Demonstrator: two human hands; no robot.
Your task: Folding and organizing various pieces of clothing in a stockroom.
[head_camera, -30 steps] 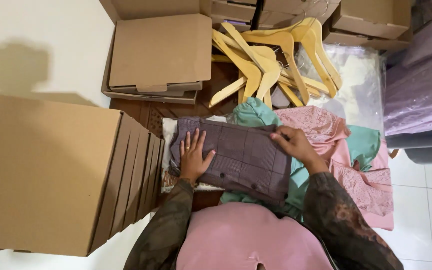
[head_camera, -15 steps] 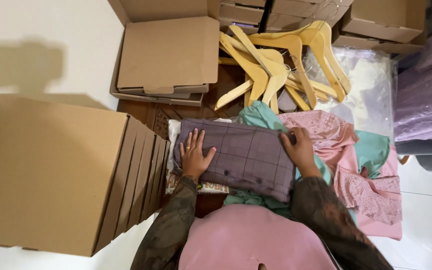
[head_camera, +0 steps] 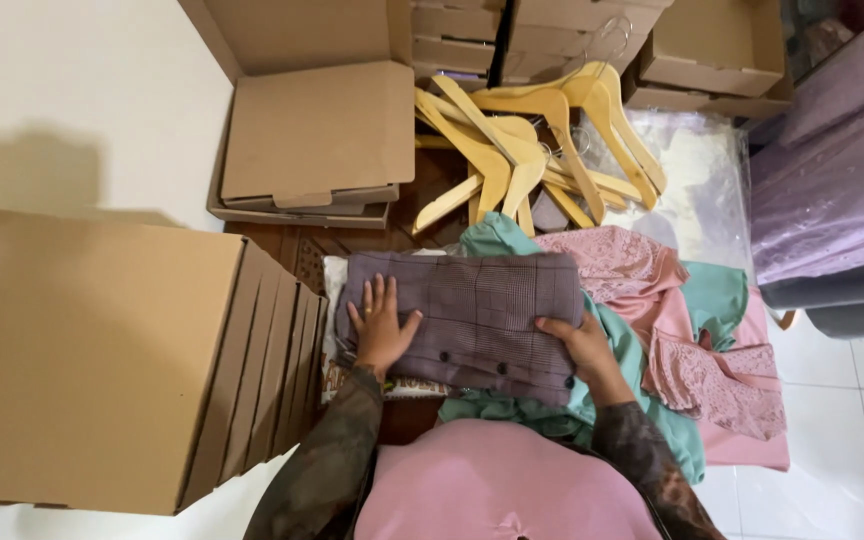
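A folded purple-grey checked garment (head_camera: 472,305) with dark buttons lies in front of me on a low wooden table (head_camera: 297,245). My left hand (head_camera: 380,325) rests flat on its left end, fingers spread, a ring on one finger. My right hand (head_camera: 577,345) grips the garment's right near corner, fingers over the edge. Under the garment lie a teal cloth (head_camera: 607,355) and a white packet (head_camera: 337,270). Pink lace clothing (head_camera: 652,290) spreads to the right of my right hand.
A stack of flat cardboard boxes (head_camera: 102,360) stands at my left. More cardboard boxes (head_camera: 317,135) lie at the back. A pile of wooden hangers (head_camera: 527,150) sits beyond the clothes. Clear plastic wrap (head_camera: 697,175) and purple fabric (head_camera: 832,200) are at the right.
My right hand has slid from the garment's far right edge down to its near right corner. The garment now looks squarer. My left hand stays put.
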